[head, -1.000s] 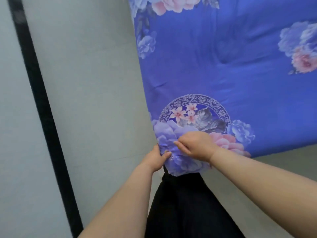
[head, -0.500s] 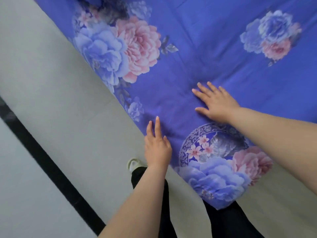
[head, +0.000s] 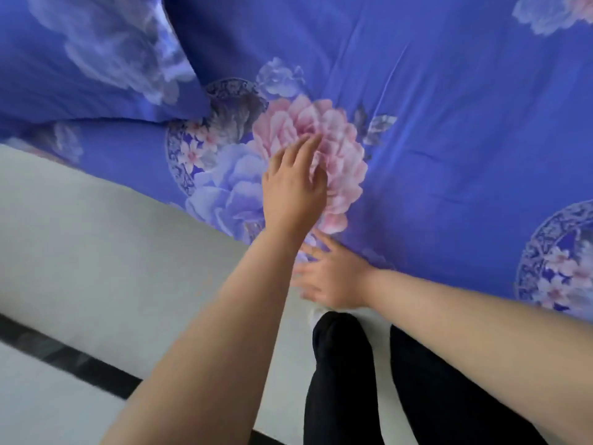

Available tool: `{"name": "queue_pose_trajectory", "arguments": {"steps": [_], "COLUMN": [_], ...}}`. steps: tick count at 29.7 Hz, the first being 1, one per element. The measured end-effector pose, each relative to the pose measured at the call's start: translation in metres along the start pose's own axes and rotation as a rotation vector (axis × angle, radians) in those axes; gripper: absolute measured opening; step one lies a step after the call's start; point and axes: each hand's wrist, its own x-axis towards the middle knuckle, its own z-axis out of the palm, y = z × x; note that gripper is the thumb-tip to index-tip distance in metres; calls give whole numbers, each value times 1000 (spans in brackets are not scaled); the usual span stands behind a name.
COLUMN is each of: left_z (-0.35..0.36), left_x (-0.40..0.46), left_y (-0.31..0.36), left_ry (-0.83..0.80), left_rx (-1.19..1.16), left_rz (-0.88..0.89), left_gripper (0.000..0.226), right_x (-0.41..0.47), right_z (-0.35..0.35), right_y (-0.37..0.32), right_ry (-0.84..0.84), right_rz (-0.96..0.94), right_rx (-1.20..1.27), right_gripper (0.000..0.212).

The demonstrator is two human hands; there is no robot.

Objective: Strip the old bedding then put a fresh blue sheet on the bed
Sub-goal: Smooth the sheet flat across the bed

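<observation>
A blue sheet [head: 449, 123] printed with pink and pale blue flowers lies spread over the bed and fills the upper part of the head view. My left hand [head: 293, 184] lies flat on it with straight fingers, over a large pink flower. My right hand [head: 330, 277] rests open at the sheet's near edge, fingers spread and pointing left, partly blurred. Neither hand holds a fold of cloth.
A pillow [head: 80, 59] in matching blue floral cloth sits on the bed at the upper left. Pale grey floor [head: 112, 252] with a black stripe [head: 64, 358] runs along the bed's near side. My legs in black trousers [head: 346, 380] stand against the bed edge.
Both hands let go of the sheet's corner, then slid flat along the bed towards the pillow. The left hand now lies further up the sheet and the right hand has dropped to the near edge.
</observation>
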Motion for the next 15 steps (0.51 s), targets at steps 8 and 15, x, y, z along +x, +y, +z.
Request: {"name": "queue_pose_trajectory", "arguments": {"steps": [8, 15], "left_z": [-12, -59], "left_x": [53, 48], "left_y": [-117, -149], "left_ry": [-271, 82], "left_rx": [363, 92], "left_rz": [-321, -372], "left_gripper": [76, 48], "right_x": [40, 166], "right_z": [-110, -145], "right_y": [118, 176], "right_ry": [666, 171], "right_rz": [478, 965], "right_rx": [176, 209], "right_gripper": [41, 66]}}
